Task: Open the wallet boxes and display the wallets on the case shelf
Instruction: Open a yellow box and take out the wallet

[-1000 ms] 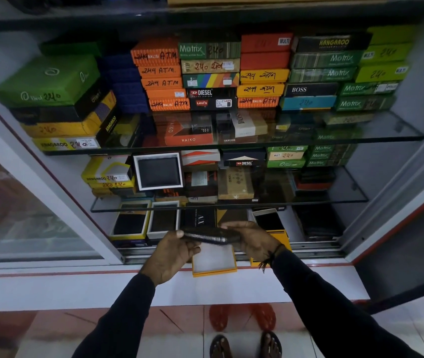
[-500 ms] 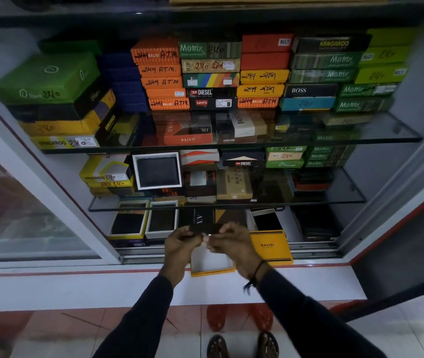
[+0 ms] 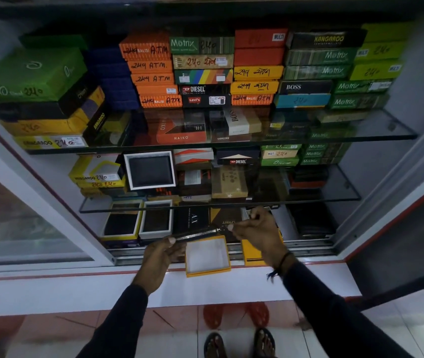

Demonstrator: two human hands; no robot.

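Observation:
A dark wallet (image 3: 197, 233) with a metal zip along its edge is held edge-on over an open orange box (image 3: 207, 255) with a white lining, which rests empty on the case's front ledge. My left hand (image 3: 162, 257) grips the wallet's left end from below. My right hand (image 3: 258, 232) pinches the wallet's right end, at the zip. The orange box lid (image 3: 251, 254) lies to the right, partly hidden by my right wrist. Two opened boxes (image 3: 138, 222) with dark wallets stand on the bottom shelf at the left.
Two glass shelves (image 3: 376, 136) above carry stacks of closed wallet boxes in green, orange, yellow and black. One white-framed open box (image 3: 150, 169) stands on the middle shelf. A sliding glass door (image 3: 25, 215) sits at the left. My feet in sandals stand on the tiled floor.
My hands, close together half a second ago, have moved apart along the wallet. The wallet now lies stretched between them, tilted up to the right, with its zip edge showing.

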